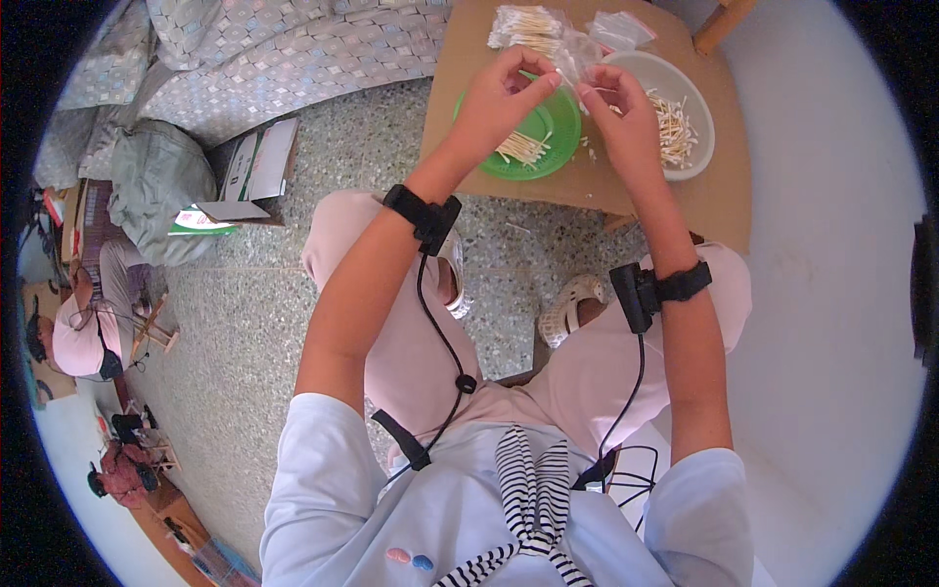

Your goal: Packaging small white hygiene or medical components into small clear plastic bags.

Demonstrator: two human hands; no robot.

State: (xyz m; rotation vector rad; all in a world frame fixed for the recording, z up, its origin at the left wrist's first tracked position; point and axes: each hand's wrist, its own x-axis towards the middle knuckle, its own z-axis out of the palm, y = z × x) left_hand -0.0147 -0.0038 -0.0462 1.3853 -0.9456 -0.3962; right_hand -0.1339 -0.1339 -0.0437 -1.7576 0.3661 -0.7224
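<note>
Over the far side of a small table, both my hands pinch a clear plastic bag (579,57) between thumb and fingers. My left hand (507,96) holds its left side, above a green bowl (564,132). In that bowl lies a small bunch of cotton swabs (524,149). My right hand (626,115) grips the right side of the bag, beside a white bowl (706,142) with many loose cotton swabs (675,129). Beyond my hands sits a stack of bagged swabs (528,27). Flat clear bags (622,31) lie to its right.
The brown tabletop (719,205) stands against a white wall (831,245) on the right. A few bits of swab lie between the bowls. At left are an opened carton (259,166), a grey-green bag (161,191) and patterned fabric (293,78). Two other people sit far left.
</note>
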